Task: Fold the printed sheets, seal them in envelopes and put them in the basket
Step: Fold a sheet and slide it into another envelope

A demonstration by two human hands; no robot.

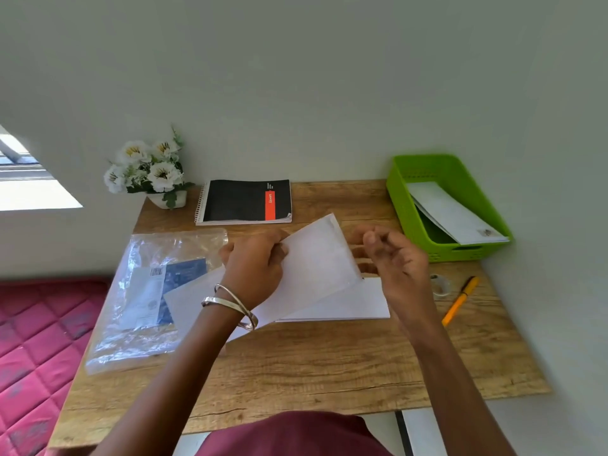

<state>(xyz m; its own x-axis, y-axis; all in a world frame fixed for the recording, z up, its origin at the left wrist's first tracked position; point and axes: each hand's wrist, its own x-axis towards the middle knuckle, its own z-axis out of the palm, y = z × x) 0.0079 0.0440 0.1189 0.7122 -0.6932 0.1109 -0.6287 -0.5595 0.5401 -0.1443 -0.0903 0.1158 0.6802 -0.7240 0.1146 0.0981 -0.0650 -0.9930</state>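
The left hand [253, 268] grips a white envelope [316, 261] at its near-left part, fingers curled over the paper, and holds it tilted above the wooden desk [296, 363]. The envelope's far-right end juts out past the fingers toward the right hand [398, 258], which hovers just beside that end with fingers loosely curled; it seems to hold nothing, though motion blur makes that unsure. Under the envelope a folded white sheet [348, 304] lies flat on the desk. At the far right corner, the green basket [424, 166] holds one sealed envelope [457, 215].
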